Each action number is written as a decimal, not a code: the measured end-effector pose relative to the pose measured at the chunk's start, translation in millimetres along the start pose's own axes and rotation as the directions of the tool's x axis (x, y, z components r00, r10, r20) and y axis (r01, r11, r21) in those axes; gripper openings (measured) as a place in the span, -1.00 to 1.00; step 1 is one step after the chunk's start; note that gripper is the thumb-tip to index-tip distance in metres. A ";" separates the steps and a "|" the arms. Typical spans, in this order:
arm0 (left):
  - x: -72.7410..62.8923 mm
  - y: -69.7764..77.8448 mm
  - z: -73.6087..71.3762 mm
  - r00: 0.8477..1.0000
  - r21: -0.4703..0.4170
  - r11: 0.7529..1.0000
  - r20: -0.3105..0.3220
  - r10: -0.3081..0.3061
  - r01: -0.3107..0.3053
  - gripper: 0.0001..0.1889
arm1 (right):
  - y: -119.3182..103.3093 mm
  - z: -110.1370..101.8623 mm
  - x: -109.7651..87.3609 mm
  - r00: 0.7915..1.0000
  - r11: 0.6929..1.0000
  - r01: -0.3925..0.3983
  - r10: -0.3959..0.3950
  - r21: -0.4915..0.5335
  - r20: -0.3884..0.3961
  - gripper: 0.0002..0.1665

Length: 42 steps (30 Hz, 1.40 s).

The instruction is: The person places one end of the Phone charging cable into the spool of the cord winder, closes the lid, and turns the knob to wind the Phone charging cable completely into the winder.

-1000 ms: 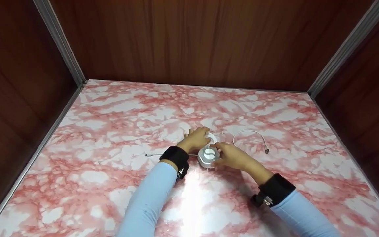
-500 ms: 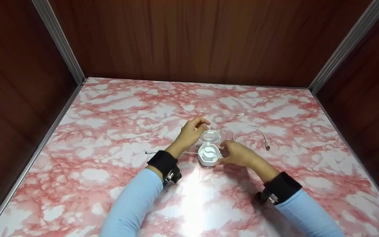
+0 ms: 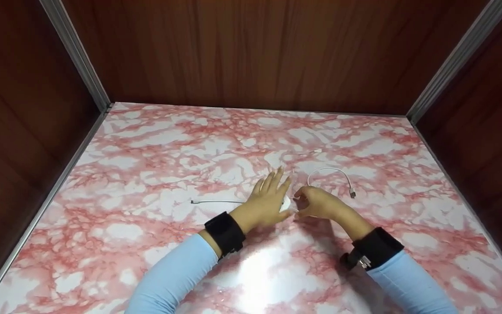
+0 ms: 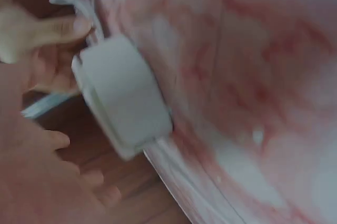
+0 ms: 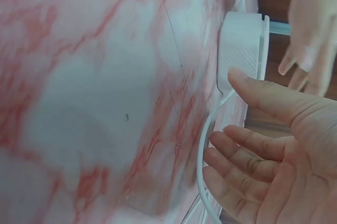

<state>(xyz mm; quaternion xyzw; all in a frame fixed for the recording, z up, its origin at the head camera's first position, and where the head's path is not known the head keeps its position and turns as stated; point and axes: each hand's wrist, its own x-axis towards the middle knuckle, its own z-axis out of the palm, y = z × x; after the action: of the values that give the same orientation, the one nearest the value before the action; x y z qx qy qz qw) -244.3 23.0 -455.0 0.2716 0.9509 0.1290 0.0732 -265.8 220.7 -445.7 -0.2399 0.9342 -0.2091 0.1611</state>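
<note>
A small white cable case (image 3: 286, 204) lies on the table, mostly covered by my left hand (image 3: 266, 203) in the head view. That hand is spread flat above the case, fingers straight and pointing away. In the left wrist view the case (image 4: 126, 89) shows its smooth side, with its lid folded over it. My right hand (image 3: 318, 204) is at the case's right side, fingers loosely bent. The right wrist view has its thumb tip at the textured wall of the case (image 5: 239, 52), the other fingers beside a white cable (image 5: 201, 155) that runs from the case.
The cable's thin end (image 3: 218, 201) extends left from the case. On the right it loops round to a USB plug (image 3: 352, 193). A small white piece (image 3: 317, 151) lies farther back. Dark wood panels (image 3: 251, 52) with metal corner posts enclose the marbled red-and-white table (image 3: 155, 144).
The case's lid stood up half a second ago and is now folded down. My left hand has moved from behind the lid to flat over the case. The right hand stays beside it.
</note>
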 end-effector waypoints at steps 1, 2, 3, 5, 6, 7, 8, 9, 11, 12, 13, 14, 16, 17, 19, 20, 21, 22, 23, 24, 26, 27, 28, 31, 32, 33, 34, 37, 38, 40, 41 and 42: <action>-1.1 1.0 3.0 0.999 0.030 0.999 0.045 -0.013 0.011 -0.06 | -0.1 0.2 0.3 1.000 1.000 0.002 -0.002 -0.001 0.000 -0.36; -2.0 1.8 5.1 0.996 0.058 0.998 0.086 -0.029 0.024 -0.03 | 0.0 0.3 0.7 1.000 1.000 0.006 -0.006 0.000 0.000 -0.36; -2.6 2.1 6.3 0.991 0.080 0.996 0.122 -0.046 0.037 -0.02 | 0.0 0.4 1.0 1.000 1.000 0.010 -0.010 0.001 0.001 -0.36; -2.9 1.9 7.5 0.981 0.114 0.992 0.175 -0.078 0.059 -0.02 | -0.1 0.1 1.4 1.000 1.000 0.012 -0.012 0.004 0.001 -0.38; -2.6 1.6 7.3 0.978 0.125 0.990 0.190 -0.087 0.064 -0.03 | -0.2 -0.1 1.6 1.000 1.000 0.013 -0.013 0.005 0.002 -0.38; -2.0 1.3 6.3 0.978 0.127 0.990 0.187 -0.089 0.066 -0.06 | -0.3 -0.5 1.6 1.000 1.000 0.017 -0.017 0.005 0.004 -0.39; -1.2 0.6 5.0 0.980 0.137 0.989 0.179 -0.084 0.059 -0.09 | -0.5 -1.0 1.5 1.000 1.000 0.022 -0.022 0.000 0.005 -0.40; -0.4 -0.2 3.8 0.984 0.142 0.989 0.163 -0.071 0.048 -0.11 | -0.9 -1.5 1.3 1.000 1.000 0.024 -0.024 -0.002 0.008 -0.40; 1.3 -2.3 0.8 0.994 0.157 0.987 0.108 -0.036 0.019 -0.19 | -1.3 -2.5 0.9 0.999 0.999 0.032 -0.031 -0.011 0.015 -0.42; 1.8 -3.5 -1.2 0.997 0.159 0.987 0.078 -0.020 0.007 -0.23 | -1.5 -3.1 0.7 0.999 0.999 0.039 -0.039 -0.014 0.020 -0.43; 2.1 -4.8 -3.8 0.999 0.157 0.988 0.052 -0.010 0.001 -0.27 | -1.8 -3.6 0.4 0.999 0.999 0.046 -0.045 -0.015 0.025 -0.44; 2.5 -6.3 -7.1 1.000 0.142 0.990 0.029 -0.003 -0.001 -0.30 | -1.9 -4.1 0.3 0.998 0.998 0.053 -0.052 -0.015 0.027 -0.45; 2.5 -9.2 -15.9 1.000 0.068 0.998 -0.008 -0.003 0.004 -0.34 | -2.2 -5.6 0.2 0.997 0.997 0.071 -0.071 -0.004 0.021 -0.49; 2.4 -10.7 -21.5 1.000 0.015 1.000 -0.017 -0.006 0.007 -0.34 | -2.5 -6.6 0.2 0.997 0.997 0.077 -0.078 0.017 0.014 -0.49; 1.9 -13.1 -35.7 0.999 -0.113 0.994 -0.037 -0.013 0.009 -0.31 | -2.4 -8.9 1.0 0.995 0.994 0.093 -0.092 0.053 -0.026 -0.52; 1.8 -14.3 -43.5 0.999 -0.188 0.982 -0.052 -0.009 -0.001 -0.30 | -2.6 -10.3 2.1 0.994 0.992 0.104 -0.100 0.077 -0.053 -0.53; 1.6 -15.3 -52.1 0.998 -0.259 0.966 -0.068 -0.001 -0.016 -0.29 | -2.9 -11.9 3.0 0.991 0.988 0.111 -0.102 0.107 -0.083 -0.56; 1.4 -16.1 -61.2 0.996 -0.330 0.944 -0.087 0.004 -0.032 -0.30 | -3.0 -13.6 4.1 0.989 0.983 0.114 -0.099 0.141 -0.114 -0.57; 1.1 -16.5 -70.3 0.994 -0.406 0.913 -0.108 0.007 -0.051 -0.31 | -3.0 -15.2 5.3 0.985 0.978 0.119 -0.094 0.169 -0.146 -0.59; 0.3 -16.4 -79.4 0.991 -0.476 0.877 -0.132 0.006 -0.069 -0.32 | -3.6 -17.0 6.5 0.980 0.974 0.125 -0.092 0.188 -0.179 -0.61; -1.2 -15.1 -97.0 0.983 -0.583 0.805 -0.186 0.001 -0.111 -0.35 | -5.6 -20.3 8.8 0.970 0.964 0.134 -0.080 0.230 -0.231 -0.62; -2.7 -13.4 -105.5 0.977 -0.620 0.775 -0.212 -0.014 -0.123 -0.35 | -7.0 -21.7 9.5 0.965 0.959 0.136 -0.071 0.249 -0.252 -0.61; -4.2 -11.3 -113.4 0.971 -0.653 0.745 -0.239 -0.030 -0.138 -0.36 | -8.9 -22.9 10.2 0.961 0.953 0.143 -0.068 0.268 -0.269 -0.61; -7.8 -2.5 -133.1 0.942 -0.715 0.668 -0.331 -0.062 -0.207 -0.35 | -14.9 -23.8 13.4 0.951 0.926 0.191 -0.091 0.326 -0.297 -0.59; -8.3 0.9 -138.2 0.929 -0.731 0.639 -0.364 -0.067 -0.241 -0.35 | -17.0 -23.2 14.6 0.949 0.912 0.209 -0.102 0.352 -0.298 -0.58; -8.9 4.4 -142.4 0.916 -0.745 0.608 -0.394 -0.071 -0.273 -0.36 | -19.0 -22.6 15.7 0.948 0.895 0.233 -0.121 0.381 -0.294 -0.57; -8.8 7.6 -145.8 0.903 -0.756 0.576 -0.424 -0.068 -0.311 -0.37 | -20.8 -21.6 17.1 0.946 0.877 0.257 -0.142 0.407 -0.290 -0.56; -6.7 16.6 -151.7 0.867 -0.765 0.508 -0.493 -0.067 -0.396 -0.38 | -26.4 -17.7 21.3 0.941 0.817 0.318 -0.209 0.482 -0.265 -0.54; -5.6 19.0 -152.3 0.860 -0.766 0.492 -0.507 -0.065 -0.414 -0.37 | -28.5 -16.4 22.5 0.939 0.795 0.333 -0.228 0.507 -0.259 -0.55; -3.2 22.7 -152.1 0.850 -0.767 0.471 -0.523 -0.068 -0.435 -0.37 | -32.7 -13.8 24.8 0.932 0.762 0.359 -0.258 0.539 -0.256 -0.61; -2.2 23.9 -151.5 0.847 -0.768 0.463 -0.528 -0.068 -0.442 -0.36 | -34.6 -12.7 26.1 0.928 0.753 0.370 -0.269 0.544 -0.258 -0.65; -1.3 24.7 -150.7 0.845 -0.770 0.453 -0.531 -0.067 -0.448 -0.36 | -36.6 -11.8 27.1 0.924 0.744 0.381 -0.280 0.548 -0.262 -0.69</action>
<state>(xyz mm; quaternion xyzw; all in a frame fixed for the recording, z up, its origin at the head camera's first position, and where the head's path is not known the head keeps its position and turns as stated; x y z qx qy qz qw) -262.4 11.5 -303.8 0.2627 0.6951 0.6667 -0.0575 -279.2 181.3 -423.9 -0.3221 0.7748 -0.5326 0.1112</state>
